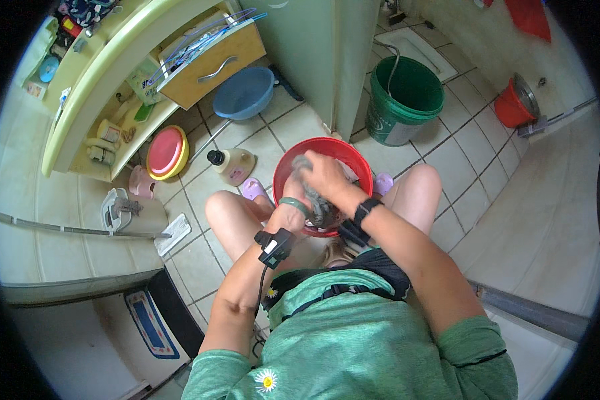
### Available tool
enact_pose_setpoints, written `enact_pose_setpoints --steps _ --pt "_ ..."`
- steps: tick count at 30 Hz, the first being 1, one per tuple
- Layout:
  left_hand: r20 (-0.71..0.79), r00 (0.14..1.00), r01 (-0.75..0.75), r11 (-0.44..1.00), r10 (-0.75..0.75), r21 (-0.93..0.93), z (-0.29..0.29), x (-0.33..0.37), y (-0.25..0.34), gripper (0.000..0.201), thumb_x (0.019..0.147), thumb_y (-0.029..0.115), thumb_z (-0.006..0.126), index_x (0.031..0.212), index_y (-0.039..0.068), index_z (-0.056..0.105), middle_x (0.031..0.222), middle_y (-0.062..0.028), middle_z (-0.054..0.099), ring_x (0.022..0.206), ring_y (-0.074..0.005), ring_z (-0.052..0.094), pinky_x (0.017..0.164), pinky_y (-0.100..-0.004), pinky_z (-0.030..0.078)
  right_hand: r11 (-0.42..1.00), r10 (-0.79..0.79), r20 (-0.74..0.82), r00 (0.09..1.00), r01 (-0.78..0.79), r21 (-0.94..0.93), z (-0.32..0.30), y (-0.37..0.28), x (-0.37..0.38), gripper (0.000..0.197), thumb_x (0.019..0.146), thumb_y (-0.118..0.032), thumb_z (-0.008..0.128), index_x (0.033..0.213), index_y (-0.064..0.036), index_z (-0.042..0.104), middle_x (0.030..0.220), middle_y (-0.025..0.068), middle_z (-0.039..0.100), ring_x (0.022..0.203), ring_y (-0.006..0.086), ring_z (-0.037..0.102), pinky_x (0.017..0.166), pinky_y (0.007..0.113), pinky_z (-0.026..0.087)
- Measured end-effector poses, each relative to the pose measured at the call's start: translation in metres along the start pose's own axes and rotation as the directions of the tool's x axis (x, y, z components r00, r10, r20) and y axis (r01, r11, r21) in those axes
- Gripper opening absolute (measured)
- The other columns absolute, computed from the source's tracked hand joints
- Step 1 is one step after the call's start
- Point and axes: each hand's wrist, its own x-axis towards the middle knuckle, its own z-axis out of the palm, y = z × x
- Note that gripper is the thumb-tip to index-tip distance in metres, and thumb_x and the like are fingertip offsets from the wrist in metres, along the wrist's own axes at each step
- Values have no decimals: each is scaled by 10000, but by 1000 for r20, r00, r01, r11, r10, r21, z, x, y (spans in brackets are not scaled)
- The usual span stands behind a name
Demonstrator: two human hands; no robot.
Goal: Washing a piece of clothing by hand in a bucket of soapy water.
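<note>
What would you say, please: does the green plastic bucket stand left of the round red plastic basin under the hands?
No, the green bucket stands right of the red basin.

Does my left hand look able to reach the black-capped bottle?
Probably yes, once the left hand lets go of the grey cloth: the bottle stands left of the red basin, with only a purple slipper low between.
</note>
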Motion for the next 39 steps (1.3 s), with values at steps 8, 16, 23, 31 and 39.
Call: enact_pose_setpoints --steps 8,16,23,31,39 --pt "443 896 -14 998 43 -68 -71 -2 35 315 897 373 434 929 111 604 901 -107 630 888 -249 594 798 -411 482 956 -268 -2 963 267 120 13 -44 -35 282 742 -234 547 930 -24 537 827 243 587 794 422 574 691 510 447" --pt "2 999 38 931 -41 362 31 -39 20 271 875 301 500 945 56 593 918 -82 643 840 -234 611 819 -369 480 999 38 52 998 -37 -29 0 59 11 283 784 -282 534 889 -23 582 875 252 596 849 403 577 712 460 457" --pt "555 815 -573 83 167 815 50 -63 43 820 709 265 722 1331 -25 272 1313 -209 388 1226 -269 384 1003 -341 328 968 54 327 943 -130 214 -45 29 34 409 723 -258 575 1036 5 578 966 177 624 896 247 594 791 343 450" --pt "327 914 -352 66 239 934 92 -80 88 244 835 256 630 881 18 599 770 3 606 689 -83 544 606 -225 450 653 -141 441 886 -251 714 -62 0 17 640 772 -192 657 1303 -11 352 1124 120 522 1015 178 502 862 290 417" --pt "438 866 -449 761 241 468 102 -94 113 229 892 228 528 1010 34 559 957 -84 627 874 -181 600 817 -329 476 959 -99 377 921 -13 284 -24 58 4 530 703 -339 689 1098 -5 574 1015 194 618 939 277 590 826 355 439"
